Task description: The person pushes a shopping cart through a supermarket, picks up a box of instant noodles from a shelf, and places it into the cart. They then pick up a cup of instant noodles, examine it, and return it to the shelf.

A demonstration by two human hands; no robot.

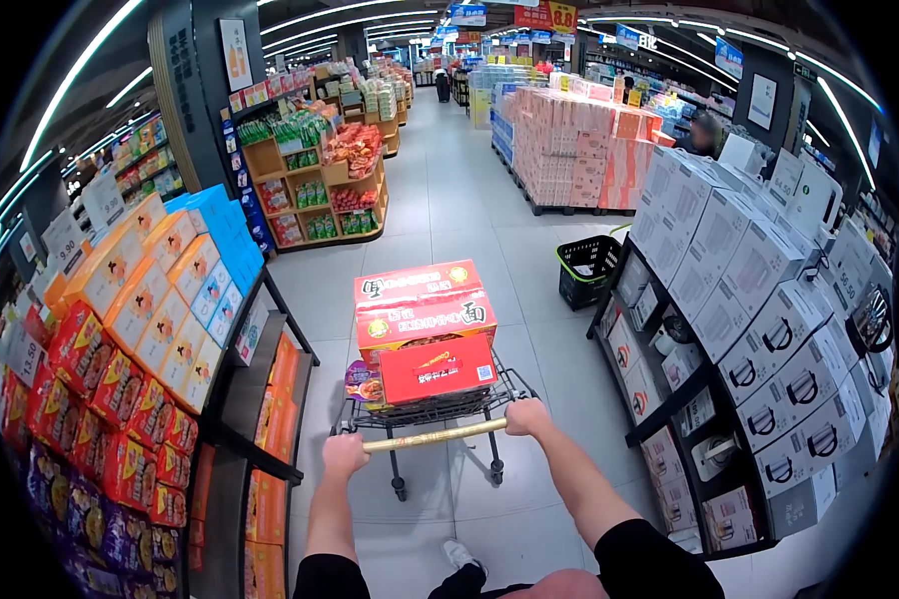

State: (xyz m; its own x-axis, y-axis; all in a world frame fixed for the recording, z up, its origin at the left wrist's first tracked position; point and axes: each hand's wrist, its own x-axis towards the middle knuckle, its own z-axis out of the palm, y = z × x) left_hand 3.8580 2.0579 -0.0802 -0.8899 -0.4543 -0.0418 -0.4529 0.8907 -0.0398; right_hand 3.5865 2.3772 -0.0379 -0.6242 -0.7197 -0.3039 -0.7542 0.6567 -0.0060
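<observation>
My left hand [345, 454] is wrapped round the left end of a shopping cart's yellowish handle bar [435, 435]. Round the right end closes my right hand [526, 417]. Inside the dark wire shopping cart [440, 407] sits a large red carton [425, 304] with black and white printed characters. A smaller red box [438, 370] stands in front of it, nearer to me. To its left is a purple package [364, 382], partly hidden by the cart's wire. Under the cart, its front casters show on the tiled floor.
Shelves with red noodle packs [130, 469] and orange boxes [135, 309] line the left. White appliance boxes [759, 260] fill the right shelf. A black shopping basket [585, 272] stands on the floor ahead right. Pink cartons [574, 150] and a wooden snack stand [315, 190] flank the aisle farther on.
</observation>
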